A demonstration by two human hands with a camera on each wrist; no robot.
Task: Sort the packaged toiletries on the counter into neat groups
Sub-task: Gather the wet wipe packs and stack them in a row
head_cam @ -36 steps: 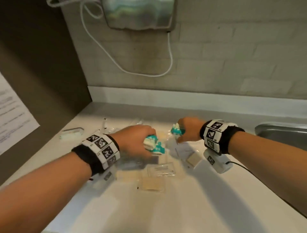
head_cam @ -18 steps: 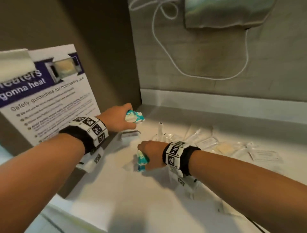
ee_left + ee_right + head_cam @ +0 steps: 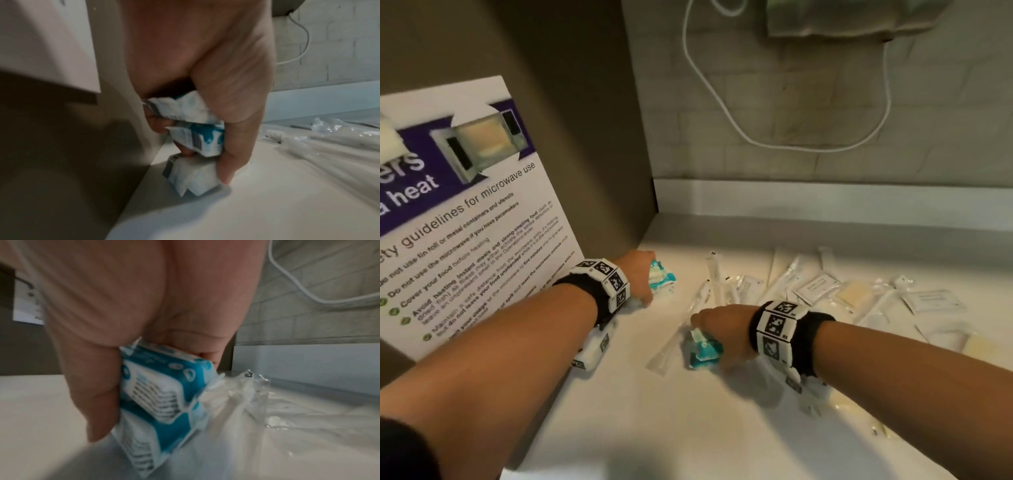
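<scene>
From the head view the left hand (image 3: 640, 277) is gripping teal sachets (image 3: 661, 278) in the counter's (image 3: 688, 428) left back corner; its wrist view is showing three of them (image 3: 197, 134), the lowest touching the counter. The right hand (image 3: 722, 330) is clutching more sachets (image 3: 164, 394) beside the clear packets (image 3: 815, 287)

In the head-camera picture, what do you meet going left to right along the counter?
Microwave safety poster → left hand gripping teal-and-white packets → right hand gripping more teal packets → clear-wrapped toiletries spread over the white counter.
</scene>
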